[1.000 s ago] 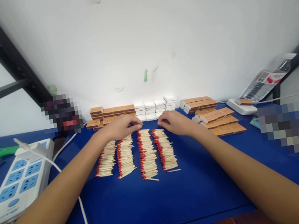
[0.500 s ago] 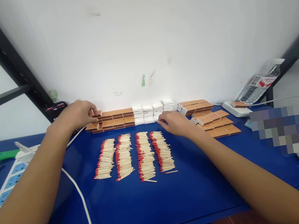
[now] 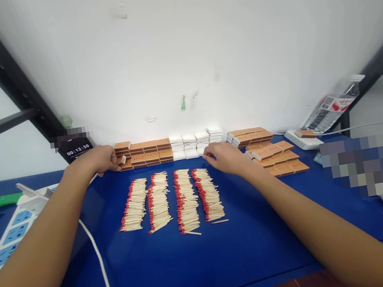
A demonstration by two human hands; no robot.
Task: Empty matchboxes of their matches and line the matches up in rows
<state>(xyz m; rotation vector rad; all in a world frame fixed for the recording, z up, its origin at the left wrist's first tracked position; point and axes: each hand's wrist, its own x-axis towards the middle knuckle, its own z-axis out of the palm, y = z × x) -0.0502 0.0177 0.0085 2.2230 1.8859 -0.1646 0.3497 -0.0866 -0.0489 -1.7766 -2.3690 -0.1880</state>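
My left hand (image 3: 105, 159) is closed on a tilted matchbox sleeve (image 3: 120, 161) at the left end of the stacked brown matchbox sleeves (image 3: 151, 153). My right hand (image 3: 223, 157) has its fingers pinched together by the stack of white matchbox trays (image 3: 190, 146). Its fingertips reach the lower front of that stack, and what they hold, if anything, is hidden. In front of the stacks, several long rows of red-tipped matches (image 3: 186, 202) lie on the blue table (image 3: 182, 266). One single match (image 3: 220, 221) lies below the rightmost row.
More brown matchboxes (image 3: 281, 158) are piled right of my right hand. A phone (image 3: 78, 149) showing a timer leans at the back left. A power strip (image 3: 13, 235) and white cable (image 3: 101, 264) lie left. A plastic bottle (image 3: 336, 103) leans at the right.
My left hand has moved down and left from the top of the sleeve stack, and a lower sleeve is now tilted at its fingers. The phone's timer shows. My right hand has stayed put.
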